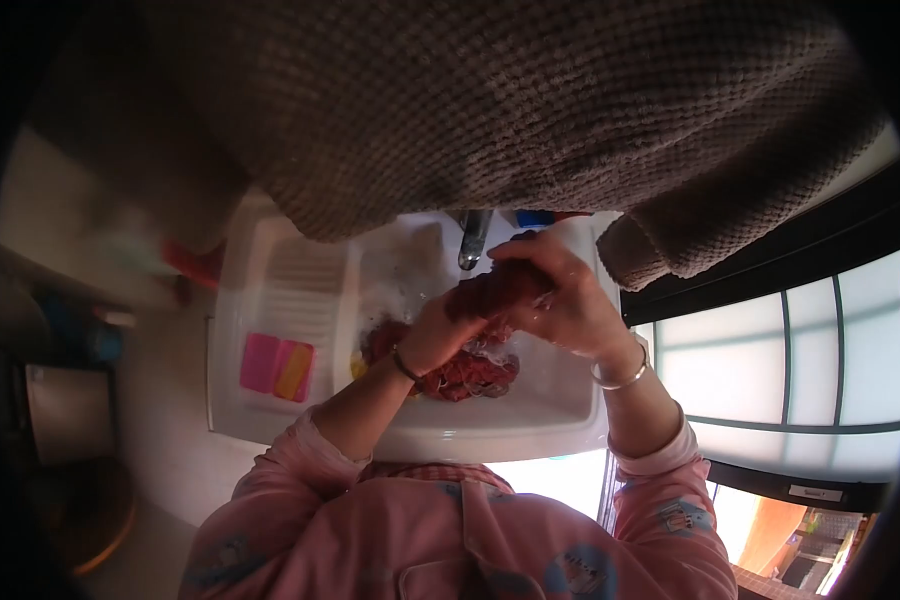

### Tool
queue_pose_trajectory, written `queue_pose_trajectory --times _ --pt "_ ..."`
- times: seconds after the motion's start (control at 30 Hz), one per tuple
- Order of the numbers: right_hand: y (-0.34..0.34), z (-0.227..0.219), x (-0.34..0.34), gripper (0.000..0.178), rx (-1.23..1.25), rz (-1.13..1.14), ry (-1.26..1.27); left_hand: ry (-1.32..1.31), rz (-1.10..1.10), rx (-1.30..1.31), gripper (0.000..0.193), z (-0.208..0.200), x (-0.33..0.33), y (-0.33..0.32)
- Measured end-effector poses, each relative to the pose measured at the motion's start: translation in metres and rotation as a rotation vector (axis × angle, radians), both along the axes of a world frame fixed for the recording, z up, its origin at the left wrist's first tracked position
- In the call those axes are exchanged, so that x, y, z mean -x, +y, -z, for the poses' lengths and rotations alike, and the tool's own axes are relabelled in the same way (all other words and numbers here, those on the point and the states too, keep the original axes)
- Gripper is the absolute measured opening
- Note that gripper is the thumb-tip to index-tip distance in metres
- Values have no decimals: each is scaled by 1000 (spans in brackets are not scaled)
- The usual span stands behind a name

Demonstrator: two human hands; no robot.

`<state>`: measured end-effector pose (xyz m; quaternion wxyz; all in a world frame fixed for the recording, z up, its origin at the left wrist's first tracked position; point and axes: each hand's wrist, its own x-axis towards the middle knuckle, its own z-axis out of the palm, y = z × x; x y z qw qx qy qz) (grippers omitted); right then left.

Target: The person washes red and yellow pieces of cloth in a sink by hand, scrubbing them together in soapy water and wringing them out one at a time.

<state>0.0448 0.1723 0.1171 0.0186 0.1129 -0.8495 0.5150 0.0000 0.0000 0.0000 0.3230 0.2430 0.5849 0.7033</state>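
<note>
Dark red wet cloth [505, 288] is bunched between my two hands, over the basin of a white laundry sink [560, 400]. My left hand [438, 335] closes round its lower left end. My right hand [575, 300] grips the upper right part, fingers curled over it. Below them, more wet red cloth [475, 376] lies heaped in the basin, with water or suds on it. I cannot tell whether the held part and the heap are one piece. Just beyond the hands, a metal faucet [473, 240] points down toward the basin.
A ribbed washboard [300, 285] forms the sink's left side; an open pink soap box [262, 362] with a yellow bar [293, 372] rests there. A grey-brown waffle towel [530, 110] hangs across the top. Something yellow [358, 364] shows beside the heap. Right stands a frosted window [730, 350].
</note>
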Motion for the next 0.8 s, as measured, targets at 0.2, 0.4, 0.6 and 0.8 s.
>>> queue_pose_trajectory --times 0.2,0.4,0.6,0.8 --pt "71 161 -56 55 -558 170 -270 -985 -216 -373 48 136 1 -75" --pt "68 201 -129 30 -901 428 -317 -1002 -207 421 45 105 -12 -153" --pt "130 153 -97 24 -322 821 99 -230 -217 299 25 34 25 -136" --pt "100 80 -99 38 426 772 -8 -24 -251 -169 36 -59 31 -134"
